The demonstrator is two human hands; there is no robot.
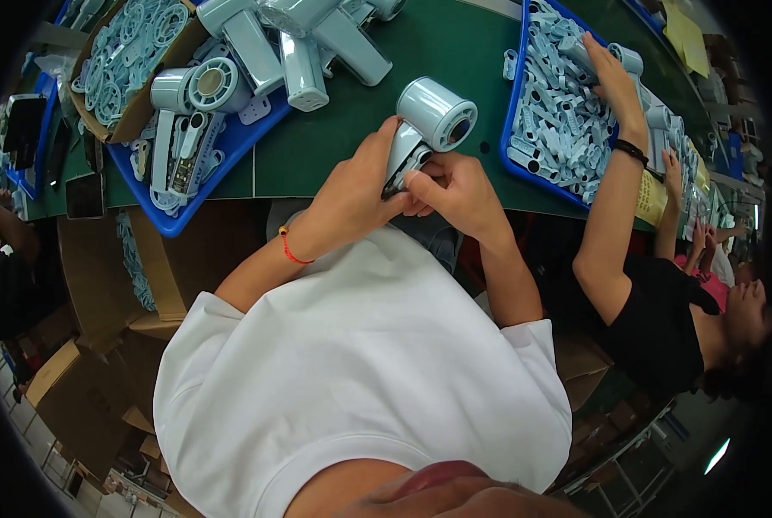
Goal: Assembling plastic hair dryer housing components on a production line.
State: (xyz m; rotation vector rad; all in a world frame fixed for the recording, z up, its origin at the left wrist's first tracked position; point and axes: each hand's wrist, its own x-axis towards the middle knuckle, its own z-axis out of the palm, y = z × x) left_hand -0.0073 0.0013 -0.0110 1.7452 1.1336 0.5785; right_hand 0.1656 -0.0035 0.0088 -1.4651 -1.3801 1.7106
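Note:
A light-blue handheld fan point(438, 110) is held in front of my chest at the table's near edge, its round head tilted up and to the right. My left hand point(351, 183) is closed around the handle from the left side. My right hand point(462, 195) pinches at the lower handle, thumb and fingers on a small light-blue strip piece point(414, 161) with a dark end. This piece lies against the handle's dark inner side. Fingers hide part of it, so I cannot tell whether it is seated.
Several more fans point(304, 69) lie piled at the back. On the left, a blue tray point(172, 223) holds fan parts and a cardboard box point(131, 121) of light-blue loops. A co-worker's hand point(615, 82) reaches over the right blue tray point(509, 142) of small strip pieces. A phone point(85, 196) lies far left.

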